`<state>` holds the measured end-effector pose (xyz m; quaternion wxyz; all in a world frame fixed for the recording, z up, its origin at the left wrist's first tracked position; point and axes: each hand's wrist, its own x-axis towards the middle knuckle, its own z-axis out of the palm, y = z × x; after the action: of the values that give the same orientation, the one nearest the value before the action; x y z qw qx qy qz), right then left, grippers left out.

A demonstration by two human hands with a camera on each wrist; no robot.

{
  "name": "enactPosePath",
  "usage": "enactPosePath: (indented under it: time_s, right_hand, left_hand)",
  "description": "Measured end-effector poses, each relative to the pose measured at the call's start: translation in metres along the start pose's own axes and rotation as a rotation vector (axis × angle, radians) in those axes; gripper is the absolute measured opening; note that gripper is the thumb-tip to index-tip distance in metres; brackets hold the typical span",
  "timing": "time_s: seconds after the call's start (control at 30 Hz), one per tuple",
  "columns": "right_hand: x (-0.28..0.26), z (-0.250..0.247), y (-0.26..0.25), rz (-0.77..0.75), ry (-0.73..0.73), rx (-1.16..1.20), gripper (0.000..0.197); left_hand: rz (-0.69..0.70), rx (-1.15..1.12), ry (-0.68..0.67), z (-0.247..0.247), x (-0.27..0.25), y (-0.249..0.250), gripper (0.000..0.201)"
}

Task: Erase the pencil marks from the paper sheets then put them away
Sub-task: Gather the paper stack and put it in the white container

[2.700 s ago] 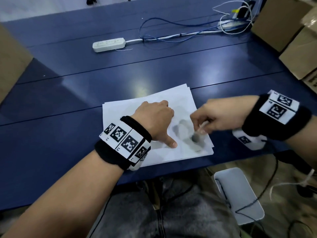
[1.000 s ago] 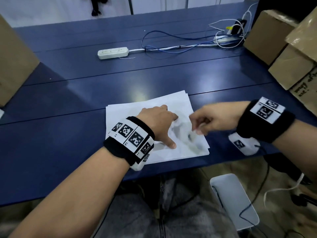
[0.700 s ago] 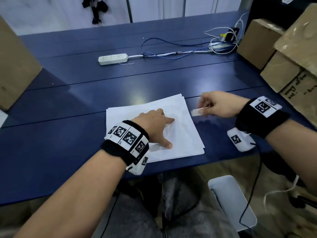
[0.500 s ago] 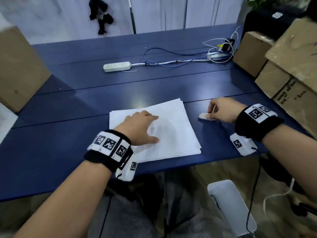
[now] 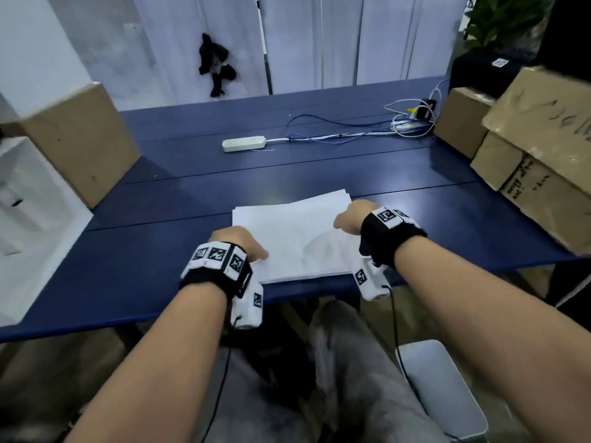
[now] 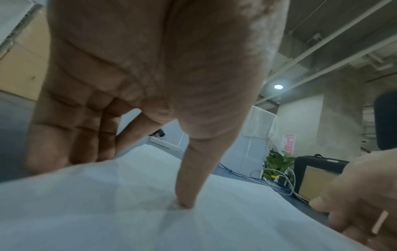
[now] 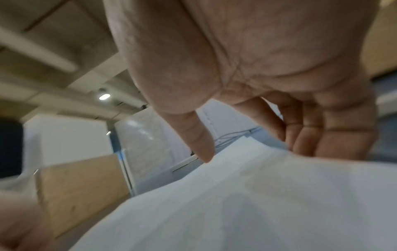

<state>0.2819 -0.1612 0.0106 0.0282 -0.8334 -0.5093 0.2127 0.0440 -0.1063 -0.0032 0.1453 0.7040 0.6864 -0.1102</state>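
Observation:
A stack of white paper sheets lies on the blue table near its front edge, with a faint grey smudge on the top sheet. My left hand is at the stack's left edge. Its thumb presses on top and its fingers curl down behind the raised edge of the paper. My right hand grips the right edge the same way, thumb on the paper, fingers curled past the edge. A small pale block, perhaps the eraser, shows by the right fingers.
A white power strip and cables lie at the back of the table. Cardboard boxes stand at the right and at the left. A white shelf unit is at far left.
The right hand stopped rubbing, set the eraser down right of the stack and came back to the stack's right edge. The left hand slid from the sheet's middle to its left edge.

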Motion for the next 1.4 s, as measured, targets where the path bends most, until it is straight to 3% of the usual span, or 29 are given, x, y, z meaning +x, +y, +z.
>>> enactPosePath:
  time_s: [0.1, 0.2, 0.33, 0.47, 0.5, 0.57, 0.63, 0.73, 0.83, 0.93, 1.07, 1.17, 1.27, 1.4]
  right_hand:
    - [-0.007, -0.003, -0.013, 0.012, -0.048, 0.033, 0.028]
    - [-0.013, -0.007, -0.017, -0.027, -0.105, 0.173, 0.017]
    - [-0.014, -0.004, 0.013, -0.018, -0.157, 0.487, 0.045]
    - [0.005, 0.022, 0.072, 0.023, -0.124, 0.588, 0.071]
    - [-0.008, 0.024, 0.079, 0.030, -0.115, 0.593, 0.070]
    - [-0.043, 0.026, 0.091, 0.054, -0.135, 0.726, 0.047]
    - [-0.068, 0.033, 0.109, 0.047, -0.159, 0.769, 0.033]
    - [-0.093, 0.043, 0.135, -0.044, -0.122, 0.726, 0.023]
    - [-0.115, 0.069, 0.173, -0.004, -0.300, 0.943, 0.024]
    - [-0.130, 0.102, 0.212, 0.091, -0.399, 1.004, 0.021]
    - [-0.104, 0.154, 0.268, 0.212, -0.264, 0.774, 0.022]
    - [-0.073, 0.200, 0.307, 0.248, -0.324, 0.593, 0.019]
    - [-0.047, 0.229, 0.331, 0.243, -0.314, 0.395, 0.029]
    - [-0.034, 0.254, 0.346, 0.173, -0.355, 0.117, 0.032]
  left_hand:
    - [-0.007, 0.008, 0.029, 0.004, -0.006, 0.005, 0.039]
    - [-0.040, -0.022, 0.066, 0.009, -0.015, 0.003, 0.048]
    - [-0.064, -0.121, 0.095, 0.015, -0.032, -0.013, 0.069]
    - [0.011, -0.265, 0.109, 0.024, -0.058, -0.034, 0.061]
    - [0.043, -0.323, 0.125, 0.029, -0.065, -0.040, 0.058]
    - [0.069, -0.451, 0.137, 0.040, -0.082, -0.050, 0.050]
    - [0.073, -0.596, 0.067, 0.044, -0.099, -0.059, 0.051]
    - [0.117, -0.872, -0.182, 0.051, -0.120, -0.060, 0.060]
    - [0.197, -1.293, -0.402, 0.069, -0.136, -0.043, 0.037]
    - [0.234, -1.240, -0.548, 0.097, -0.146, -0.013, 0.027]
    - [0.226, -1.147, -0.588, 0.147, -0.142, 0.033, 0.026]
    - [0.231, -0.977, -0.603, 0.182, -0.128, 0.071, 0.026]
    - [0.145, -0.892, -0.715, 0.213, -0.107, 0.112, 0.028]
    - [0.039, -0.738, -0.715, 0.239, -0.090, 0.149, 0.034]
